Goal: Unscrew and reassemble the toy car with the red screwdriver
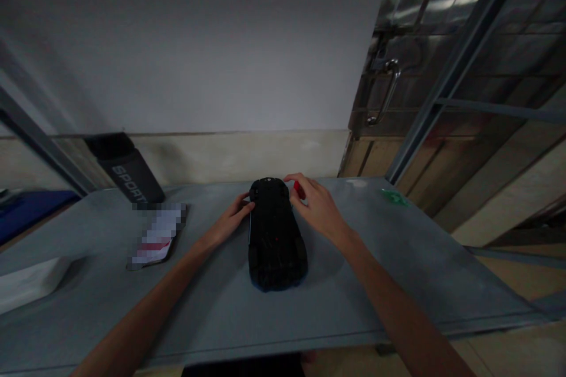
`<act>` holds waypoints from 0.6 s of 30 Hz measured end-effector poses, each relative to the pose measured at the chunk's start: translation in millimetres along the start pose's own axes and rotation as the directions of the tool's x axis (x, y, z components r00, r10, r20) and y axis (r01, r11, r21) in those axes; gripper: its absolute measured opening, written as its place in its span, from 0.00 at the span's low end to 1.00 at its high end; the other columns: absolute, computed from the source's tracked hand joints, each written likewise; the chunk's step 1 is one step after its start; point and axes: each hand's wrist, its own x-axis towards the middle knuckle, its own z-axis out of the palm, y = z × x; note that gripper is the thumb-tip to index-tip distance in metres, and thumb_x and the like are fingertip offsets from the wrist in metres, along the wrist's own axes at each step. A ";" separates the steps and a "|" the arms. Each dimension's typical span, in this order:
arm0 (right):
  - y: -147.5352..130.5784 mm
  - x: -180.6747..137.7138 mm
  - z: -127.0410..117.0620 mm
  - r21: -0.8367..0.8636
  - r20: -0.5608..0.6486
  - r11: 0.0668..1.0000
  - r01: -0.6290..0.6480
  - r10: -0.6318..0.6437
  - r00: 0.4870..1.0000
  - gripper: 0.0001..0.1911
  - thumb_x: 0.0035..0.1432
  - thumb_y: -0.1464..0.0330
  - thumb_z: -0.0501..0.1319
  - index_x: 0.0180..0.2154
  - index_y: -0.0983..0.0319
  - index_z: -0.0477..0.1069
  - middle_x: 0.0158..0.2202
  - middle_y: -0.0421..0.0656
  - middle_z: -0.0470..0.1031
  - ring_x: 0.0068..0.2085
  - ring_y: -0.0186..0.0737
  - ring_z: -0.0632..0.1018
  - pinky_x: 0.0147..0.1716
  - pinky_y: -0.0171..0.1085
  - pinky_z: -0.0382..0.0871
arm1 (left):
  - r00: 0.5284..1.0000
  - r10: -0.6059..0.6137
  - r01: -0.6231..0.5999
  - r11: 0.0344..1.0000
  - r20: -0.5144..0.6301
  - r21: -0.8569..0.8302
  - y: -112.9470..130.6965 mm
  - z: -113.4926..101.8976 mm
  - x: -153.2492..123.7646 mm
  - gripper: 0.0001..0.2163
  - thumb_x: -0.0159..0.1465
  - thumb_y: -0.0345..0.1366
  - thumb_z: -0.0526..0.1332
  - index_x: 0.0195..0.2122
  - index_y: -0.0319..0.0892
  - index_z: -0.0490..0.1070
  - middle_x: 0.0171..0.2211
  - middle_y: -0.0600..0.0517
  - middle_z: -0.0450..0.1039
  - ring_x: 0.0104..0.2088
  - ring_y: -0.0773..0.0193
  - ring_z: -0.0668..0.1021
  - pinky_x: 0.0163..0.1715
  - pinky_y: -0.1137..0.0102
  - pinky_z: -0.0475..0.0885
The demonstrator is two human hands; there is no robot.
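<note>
A toy car (275, 235) lies upside down on the grey tabletop, its black underside and wheels facing up. My left hand (230, 219) is closed against the car's left side near its far end, thumb over the edge. At the far right corner of the car is my right hand (316, 203), with its fingers curled round a small red object (299, 190). Most of that red object is hidden by the fingers, so its kind cannot be made out.
A dark bottle marked SPORT (130, 171) stands at the back left, with a phone (158, 235) in front of it. A white object (33, 284) lies at the left edge. Green scraps (395, 197) are at the right. Metal posts (435, 103) rise at the table's sides; a wall stands behind.
</note>
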 end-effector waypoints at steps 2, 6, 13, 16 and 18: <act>0.1 -0.2 0.5 -0.019 -0.011 1.000 -0.004 0.004 1.000 0.11 0.72 0.68 0.57 0.52 0.56 0.75 0.36 0.41 0.79 0.35 0.43 0.78 0.41 0.40 0.70 | 1.000 0.008 -0.009 1.000 -0.004 -0.021 -2.8 0.6 1.7 0.30 0.71 0.49 0.58 0.71 0.45 0.66 0.58 0.43 0.81 0.63 0.43 0.79 0.66 0.52 0.70; 1.2 -1.0 2.0 -0.013 -0.008 1.000 0.004 -0.004 1.000 0.13 0.71 0.70 0.56 0.53 0.56 0.74 0.35 0.41 0.79 0.35 0.43 0.78 0.40 0.40 0.71 | 1.000 0.029 -0.029 0.999 -0.002 -0.035 -8.3 0.5 3.2 0.31 0.71 0.51 0.58 0.71 0.43 0.64 0.58 0.43 0.80 0.62 0.45 0.78 0.67 0.51 0.69; 1.2 -0.7 2.4 -0.026 -0.026 1.000 -0.010 0.009 1.000 0.10 0.73 0.67 0.57 0.51 0.56 0.76 0.32 0.41 0.77 0.35 0.44 0.78 0.41 0.41 0.71 | 0.999 0.037 -0.036 0.997 0.015 -0.062 -11.4 0.1 2.5 0.31 0.71 0.52 0.58 0.71 0.42 0.64 0.57 0.42 0.80 0.62 0.45 0.79 0.66 0.51 0.70; -0.4 -0.4 1.4 0.002 -0.003 1.000 0.009 -0.009 1.000 0.14 0.70 0.71 0.56 0.53 0.57 0.75 0.35 0.42 0.78 0.36 0.44 0.78 0.41 0.41 0.71 | 0.999 0.046 -0.046 0.997 0.006 -0.059 -11.2 0.8 2.9 0.30 0.71 0.51 0.58 0.71 0.43 0.65 0.58 0.41 0.80 0.62 0.46 0.79 0.65 0.52 0.71; -1.5 -0.5 0.8 0.000 0.004 1.000 0.031 -0.031 1.000 0.16 0.69 0.72 0.56 0.55 0.58 0.74 0.38 0.43 0.79 0.38 0.44 0.78 0.43 0.41 0.71 | 0.999 0.050 -0.050 0.997 0.003 -0.054 -10.6 1.0 3.3 0.30 0.71 0.50 0.58 0.71 0.42 0.65 0.59 0.41 0.80 0.62 0.46 0.79 0.65 0.53 0.70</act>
